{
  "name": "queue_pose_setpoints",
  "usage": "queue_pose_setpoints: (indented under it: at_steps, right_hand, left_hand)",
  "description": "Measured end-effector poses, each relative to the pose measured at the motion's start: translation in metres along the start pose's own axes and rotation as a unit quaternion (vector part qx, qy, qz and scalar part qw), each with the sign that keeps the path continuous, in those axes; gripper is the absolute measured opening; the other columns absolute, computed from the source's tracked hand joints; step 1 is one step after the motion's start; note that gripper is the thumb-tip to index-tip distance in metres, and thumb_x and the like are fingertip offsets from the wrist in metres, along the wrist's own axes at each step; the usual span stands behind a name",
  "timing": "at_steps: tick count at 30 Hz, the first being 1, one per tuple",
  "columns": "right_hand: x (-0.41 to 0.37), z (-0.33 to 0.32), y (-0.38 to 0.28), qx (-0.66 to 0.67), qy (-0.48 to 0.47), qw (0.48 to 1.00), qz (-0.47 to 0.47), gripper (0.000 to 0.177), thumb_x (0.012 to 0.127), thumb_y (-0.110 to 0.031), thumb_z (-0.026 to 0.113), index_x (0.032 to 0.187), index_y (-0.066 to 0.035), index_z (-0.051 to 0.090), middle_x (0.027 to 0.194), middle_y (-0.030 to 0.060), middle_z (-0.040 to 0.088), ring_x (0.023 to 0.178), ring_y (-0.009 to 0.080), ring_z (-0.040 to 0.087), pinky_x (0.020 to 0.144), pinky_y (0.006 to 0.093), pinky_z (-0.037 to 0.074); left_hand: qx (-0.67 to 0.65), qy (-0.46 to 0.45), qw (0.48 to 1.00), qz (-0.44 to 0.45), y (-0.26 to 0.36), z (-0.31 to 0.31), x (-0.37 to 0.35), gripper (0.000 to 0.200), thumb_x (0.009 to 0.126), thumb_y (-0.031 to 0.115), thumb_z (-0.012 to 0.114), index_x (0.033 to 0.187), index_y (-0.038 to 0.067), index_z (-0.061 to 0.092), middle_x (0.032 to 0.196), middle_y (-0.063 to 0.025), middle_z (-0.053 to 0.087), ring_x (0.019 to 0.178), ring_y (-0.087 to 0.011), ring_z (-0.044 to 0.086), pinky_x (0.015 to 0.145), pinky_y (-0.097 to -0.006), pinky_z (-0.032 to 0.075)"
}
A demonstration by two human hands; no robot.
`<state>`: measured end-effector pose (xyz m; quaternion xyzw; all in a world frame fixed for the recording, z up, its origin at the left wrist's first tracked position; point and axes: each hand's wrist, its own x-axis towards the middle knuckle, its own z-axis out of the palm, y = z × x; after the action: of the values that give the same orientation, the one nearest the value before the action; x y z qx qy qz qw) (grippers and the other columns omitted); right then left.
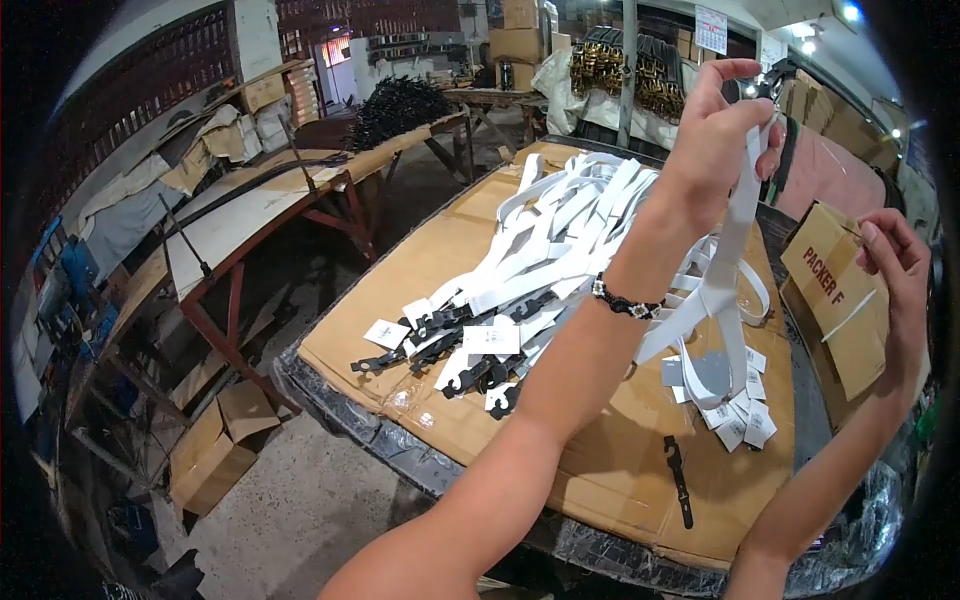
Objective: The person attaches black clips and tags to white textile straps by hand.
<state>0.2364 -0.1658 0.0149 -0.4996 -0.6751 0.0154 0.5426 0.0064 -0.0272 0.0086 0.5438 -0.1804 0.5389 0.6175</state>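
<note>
My left hand, with a beaded bracelet at the wrist, is raised at the upper right, closed on a white strap. A black hook shows at the strap's top, by the fingertips. The strap hangs to the cardboard-covered table. My right hand is raised at the far right, fingers pinched; what they hold is too small to name. Below the strap lie white tags and a loose black hanger. A heap of white straps with black hangers covers the table's middle and left.
A carton marked PACKER F stands beyond the table's right edge. At the left is a long workbench with red legs. An open box sits on the floor. Black items are piled on a back table; a post rises behind.
</note>
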Motion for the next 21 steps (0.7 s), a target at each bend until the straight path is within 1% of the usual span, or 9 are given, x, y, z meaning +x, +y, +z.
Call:
queue_pose_setpoints:
  at_steps: [2,5,9,10,12,13,17,19,21]
  right_hand:
    - [0.004,0.005,-0.008,0.026,0.01,0.999,0.028,0.018,0.095,-0.024,0.07,0.098,-0.006,0.065,0.079,-0.0053,0.052,0.076,0.0027,0.048,0.069,0.0186,0.037]
    - [0.005,0.021,-0.018,0.051,0.1,0.994,0.015,0.02,0.095,-0.024,0.071,0.102,-0.006,0.066,0.081,-0.0048,0.052,0.078,0.0032,0.048,0.071,0.0185,0.037]
    - [0.003,0.018,-0.01,0.071,-0.009,0.997,-0.015,0.022,0.095,-0.025,0.071,0.105,-0.005,0.067,0.083,-0.0036,0.054,0.08,0.0048,0.049,0.074,0.0198,0.038]
    - [-0.002,0.031,-0.007,0.046,0.097,0.993,-0.042,0.02,0.096,-0.024,0.069,0.101,-0.004,0.067,0.082,-0.0037,0.053,0.078,0.0053,0.048,0.074,0.021,0.036]
    - [0.002,0.025,-0.005,0.011,0.045,0.997,-0.056,0.021,0.095,-0.023,0.069,0.101,-0.003,0.069,0.08,-0.0027,0.057,0.076,0.0055,0.052,0.07,0.0219,0.038]
    - [0.004,0.019,-0.005,-0.012,0.02,0.998,-0.063,0.021,0.095,-0.023,0.068,0.102,-0.003,0.069,0.079,-0.0022,0.059,0.075,0.0056,0.053,0.068,0.0223,0.039]
    - [-0.001,0.022,-0.02,0.035,0.007,0.997,-0.066,0.018,0.094,-0.019,0.07,0.101,-0.003,0.071,0.088,-0.0001,0.066,0.077,0.0078,0.061,0.072,0.0226,0.048]
    - [-0.002,0.025,-0.023,0.077,0.017,0.994,-0.07,0.013,0.092,-0.014,0.072,0.094,-0.001,0.071,0.085,0.0007,0.067,0.074,0.007,0.064,0.068,0.0193,0.049]
    - [-0.003,0.023,-0.021,0.113,0.011,0.99,-0.08,0.014,0.091,-0.014,0.072,0.094,0.0,0.071,0.08,0.0002,0.067,0.073,0.0059,0.064,0.066,0.0187,0.049]
  left_hand:
    - [0.012,0.0,1.0,0.002,0.0,0.001,0.0,0.04,0.096,0.004,0.054,0.132,0.005,0.038,0.079,-0.0146,0.06,0.059,-0.0174,0.049,0.055,-0.0306,0.041]
    - [0.016,-0.008,1.0,0.007,0.0,0.003,0.0,0.041,0.096,0.004,0.055,0.133,0.006,0.038,0.079,-0.0143,0.06,0.06,-0.0173,0.049,0.055,-0.0312,0.041]
    - [0.055,-0.022,0.998,0.016,0.005,0.01,-0.005,0.038,0.098,0.008,0.052,0.134,0.003,0.042,0.081,-0.0124,0.059,0.06,-0.0169,0.048,0.057,-0.0308,0.04]
    - [0.036,-0.029,0.999,0.022,0.003,0.008,-0.004,0.039,0.096,0.006,0.053,0.133,0.004,0.041,0.077,-0.0117,0.059,0.057,-0.0167,0.049,0.054,-0.0305,0.04]
    - [-0.01,-0.049,0.998,0.036,-0.002,0.01,0.003,0.042,0.091,0.002,0.057,0.129,0.007,0.039,0.069,-0.0103,0.059,0.051,-0.0162,0.051,0.048,-0.0301,0.041]
    - [-0.017,-0.058,0.997,0.056,-0.006,0.01,0.002,0.036,0.092,0.002,0.057,0.126,0.005,0.046,0.07,-0.01,0.06,0.052,-0.016,0.052,0.048,-0.0298,0.041]
    - [0.063,-0.034,0.996,0.056,0.002,0.019,-0.005,0.027,0.096,0.005,0.052,0.122,0.001,0.059,0.074,-0.01,0.062,0.055,-0.0152,0.051,0.052,-0.0286,0.043]
    - [0.071,-0.08,0.994,0.019,0.008,0.015,-0.005,0.037,0.1,0.012,0.046,0.135,-0.001,0.048,0.083,-0.0104,0.057,0.061,-0.0162,0.046,0.06,-0.0297,0.039]
    - [0.044,-0.072,0.996,0.013,0.008,0.018,-0.007,0.04,0.102,0.014,0.041,0.135,-0.005,0.051,0.085,-0.0092,0.056,0.061,-0.0154,0.045,0.063,-0.0291,0.039]
